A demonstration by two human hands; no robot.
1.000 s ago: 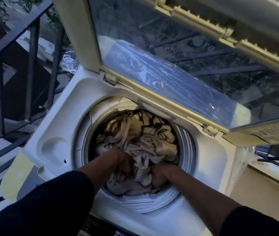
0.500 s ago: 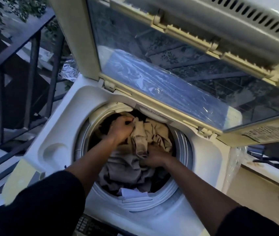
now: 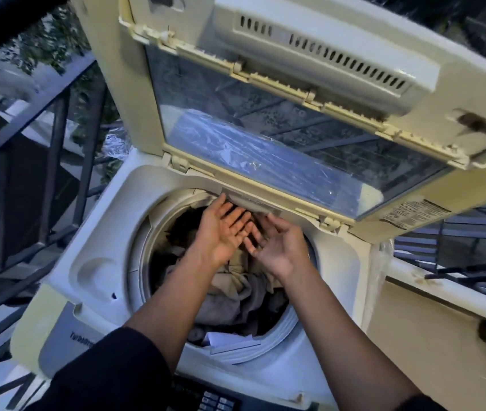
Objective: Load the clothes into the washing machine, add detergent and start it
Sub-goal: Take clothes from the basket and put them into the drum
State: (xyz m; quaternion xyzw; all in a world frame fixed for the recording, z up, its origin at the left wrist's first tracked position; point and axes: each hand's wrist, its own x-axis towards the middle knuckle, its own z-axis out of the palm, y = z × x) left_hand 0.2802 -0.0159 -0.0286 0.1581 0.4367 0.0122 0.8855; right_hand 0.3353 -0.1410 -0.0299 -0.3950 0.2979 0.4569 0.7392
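1. Clothes (image 3: 236, 295): we find a beige and grey heap inside the drum of the washing machine (image 3: 102, 262), lying below both our hands and apart from them.
2. Left hand (image 3: 221, 229): palm up, fingers straight and spread, holding nothing, raised over the far side of the drum opening; its fingertips reach close to the back rim, contact unclear.
3. Right hand (image 3: 277, 244): palm up, fingers relaxed and slightly bent, holding nothing, just beside the left hand with fingertips overlapping in view.
4. Change: half a second ago we had both hands down in the laundry, the left gripping a beige garment; now both are lifted clear and the fabric lies released in the drum.
5. Lid (image 3: 265, 137): folded upright behind the opening, its clear panel reflecting.
6. Control panel (image 3: 215, 400): dark buttons at the near edge, between our dark sleeves.
7. Surroundings: dark metal railing (image 3: 55, 137) to the left, foliage beyond; a pale ledge (image 3: 431, 295) to the right.
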